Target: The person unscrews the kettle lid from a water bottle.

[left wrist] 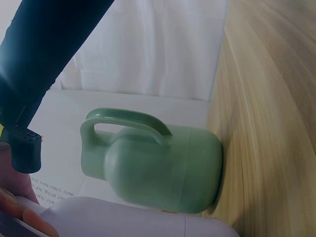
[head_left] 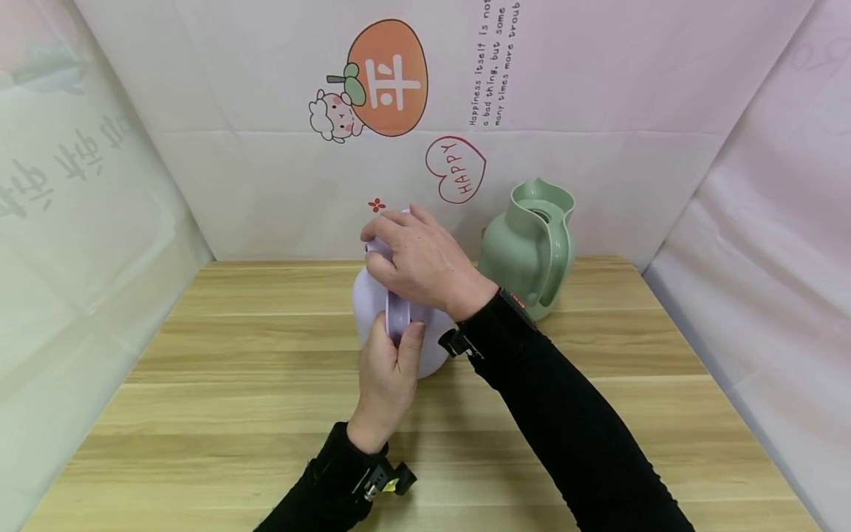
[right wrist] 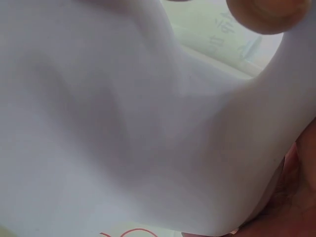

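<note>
A lavender thermos jug point(head_left: 365, 299) stands on the wooden table with its handle point(head_left: 398, 316) toward me. Low on that handle, my left hand point(head_left: 385, 384) grips it, thumb on the right side. My right hand point(head_left: 425, 262) reaches over the top of the jug, its fingers and thumb curled round the upper end and covering the mouth. In the left wrist view the lavender body point(left wrist: 123, 219) runs along the bottom edge. The right wrist view is filled by the pale jug wall point(right wrist: 98, 148), seen very close.
A green thermos jug point(head_left: 515, 258) stands just right of the lavender one, its top uncovered and its handle toward the front right. A printed white cloth point(head_left: 598, 111) hangs behind the table point(head_left: 266, 414), and more white cloth closes off both sides.
</note>
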### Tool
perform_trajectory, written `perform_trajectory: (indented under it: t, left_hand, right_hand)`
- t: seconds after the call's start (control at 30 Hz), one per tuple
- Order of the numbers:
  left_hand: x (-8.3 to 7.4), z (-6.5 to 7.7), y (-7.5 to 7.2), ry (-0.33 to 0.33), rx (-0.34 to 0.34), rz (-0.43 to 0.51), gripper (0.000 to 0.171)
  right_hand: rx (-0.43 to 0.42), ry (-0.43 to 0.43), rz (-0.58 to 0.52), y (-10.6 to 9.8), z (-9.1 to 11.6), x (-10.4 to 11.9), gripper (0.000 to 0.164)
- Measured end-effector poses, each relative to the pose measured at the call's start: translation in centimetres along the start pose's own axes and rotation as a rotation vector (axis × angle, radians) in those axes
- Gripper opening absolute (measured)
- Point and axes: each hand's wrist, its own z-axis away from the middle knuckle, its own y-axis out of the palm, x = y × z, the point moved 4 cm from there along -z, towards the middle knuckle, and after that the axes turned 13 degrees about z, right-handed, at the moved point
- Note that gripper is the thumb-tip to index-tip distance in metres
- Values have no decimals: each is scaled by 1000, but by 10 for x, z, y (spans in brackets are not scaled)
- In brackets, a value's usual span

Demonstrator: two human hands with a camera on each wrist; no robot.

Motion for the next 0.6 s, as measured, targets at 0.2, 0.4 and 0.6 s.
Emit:
perform_trajectory:
  t: [0.2, 0.4, 0.6]
  left_hand:
    - [0, 0, 0, 4, -5, -9, 24]
    - [-1, 0, 0, -1, -6, -9, 24]
    - [-1, 0, 0, -4, -2, -10, 24]
  right_hand:
    - [13, -2, -4, 0, -1, 0, 30]
    - [20, -2, -14, 0, -1, 0, 29]
    - [24, 2, -23, 1, -1, -1, 28]
